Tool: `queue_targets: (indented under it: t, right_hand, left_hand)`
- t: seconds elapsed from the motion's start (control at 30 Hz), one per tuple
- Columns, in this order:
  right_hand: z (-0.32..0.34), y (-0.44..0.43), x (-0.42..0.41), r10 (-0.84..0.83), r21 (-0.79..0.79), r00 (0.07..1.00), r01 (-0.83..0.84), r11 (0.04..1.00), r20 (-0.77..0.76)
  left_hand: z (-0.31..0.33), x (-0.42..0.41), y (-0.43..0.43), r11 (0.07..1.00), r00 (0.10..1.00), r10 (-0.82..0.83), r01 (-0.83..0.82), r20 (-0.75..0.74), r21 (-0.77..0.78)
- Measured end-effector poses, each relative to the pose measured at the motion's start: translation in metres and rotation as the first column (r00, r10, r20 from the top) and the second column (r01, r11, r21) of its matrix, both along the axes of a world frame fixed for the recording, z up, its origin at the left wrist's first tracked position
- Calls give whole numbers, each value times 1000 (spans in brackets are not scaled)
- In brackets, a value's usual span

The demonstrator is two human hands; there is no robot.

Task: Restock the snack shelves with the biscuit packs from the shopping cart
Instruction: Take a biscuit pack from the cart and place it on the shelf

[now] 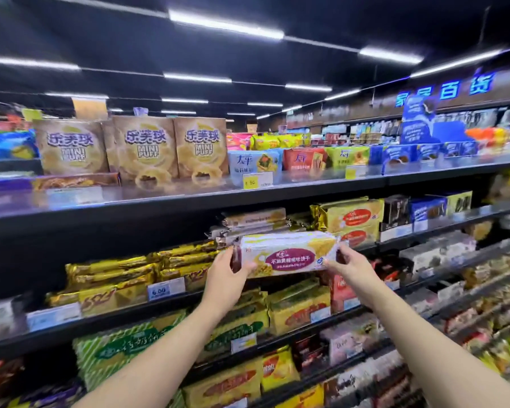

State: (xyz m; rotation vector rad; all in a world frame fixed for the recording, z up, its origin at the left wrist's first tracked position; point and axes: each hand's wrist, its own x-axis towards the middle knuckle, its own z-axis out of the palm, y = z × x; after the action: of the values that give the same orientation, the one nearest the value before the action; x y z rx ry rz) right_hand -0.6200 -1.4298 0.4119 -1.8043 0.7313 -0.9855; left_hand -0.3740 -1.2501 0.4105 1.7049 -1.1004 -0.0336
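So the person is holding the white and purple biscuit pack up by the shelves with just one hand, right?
No, with two. The head view shows the left hand gripping one end of the pack and the right hand the other end, up by the shelves.

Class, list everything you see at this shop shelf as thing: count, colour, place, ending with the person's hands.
Mini Puff boxes: 3, tan, top shelf left.
cracker packs: 3, blue, red, green, top shelf middle.
biscuit boxes: several, blue, top shelf right.
gold packs: stack, gold, second shelf left.
yellow packs: 2, red ovals, second shelf right.
biscuit pack: 1, white and purple, held before second shelf.
left hand: grips pack's left end.
right hand: pinches pack's right end.
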Motion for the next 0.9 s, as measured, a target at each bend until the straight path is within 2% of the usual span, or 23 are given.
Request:
queue_targets:
  t: [0.13,0.37,0.47,0.53,0.63,0.8,0.9]
  right_hand:
    - [12,-30,31,6,-57,998,-9,998,-66]
    - [52,-74,71,67,-97,997,-71,993,-49]
    - [65,-91,80,70,-91,995,-77,993,-76]
    - [66,-96,88,19,-121,990,-36,992,-141]
    - [62,-97,100,-52,-79,980,38,996,-194]
    - [53,-94,114,-174,-178,918,116,977,-357]
    - [49,-87,114,-227,-213,901,156,965,-370]
  left_hand:
    - [9,18,-12,997,996,81,-81,-23,5]
    - [41,18,-34,975,980,197,-199,-30,-96]
    - [52,26,-48,967,970,241,-242,-15,-79]
    - [52,31,-56,962,962,269,-271,-53,-31]
    - [49,39,-71,960,955,279,-274,-99,60]
    - [46,53,-83,966,971,231,-220,-64,136]
    - [44,57,-85,961,968,242,-230,-71,151]
